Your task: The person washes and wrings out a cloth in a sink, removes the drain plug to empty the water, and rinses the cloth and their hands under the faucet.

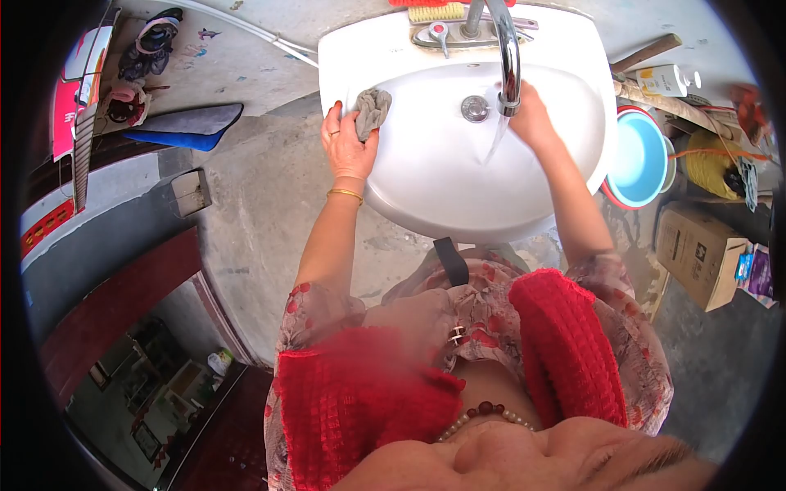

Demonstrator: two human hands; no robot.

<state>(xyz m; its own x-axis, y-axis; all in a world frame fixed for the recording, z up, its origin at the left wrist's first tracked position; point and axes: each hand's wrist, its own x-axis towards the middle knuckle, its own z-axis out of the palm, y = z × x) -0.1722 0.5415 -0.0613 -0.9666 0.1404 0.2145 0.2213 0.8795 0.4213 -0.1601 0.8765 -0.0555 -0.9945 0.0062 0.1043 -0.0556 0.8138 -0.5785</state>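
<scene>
A white sink (pixel 409 180) fills the upper middle of the head view. My left hand (pixel 350 151) is at its left rim, with fingers closed on a crumpled grey cloth (pixel 372 113). My right hand (pixel 530 116) is inside the bowl, just right of the curved chrome faucet (pixel 508 61); its fingers are partly hidden behind the spout and I cannot make out whether they hold anything. A thin stream of water (pixel 496 141) falls from the spout. The round drain (pixel 475 109) lies left of the spout.
Behind the faucet lies a yellow brush (pixel 435 13). Right of the sink are a light blue basin (pixel 639 159), a white bottle (pixel 661 80) and a cardboard box (pixel 696 254). A blue-edged dustpan-like object (pixel 192 123) is at the left.
</scene>
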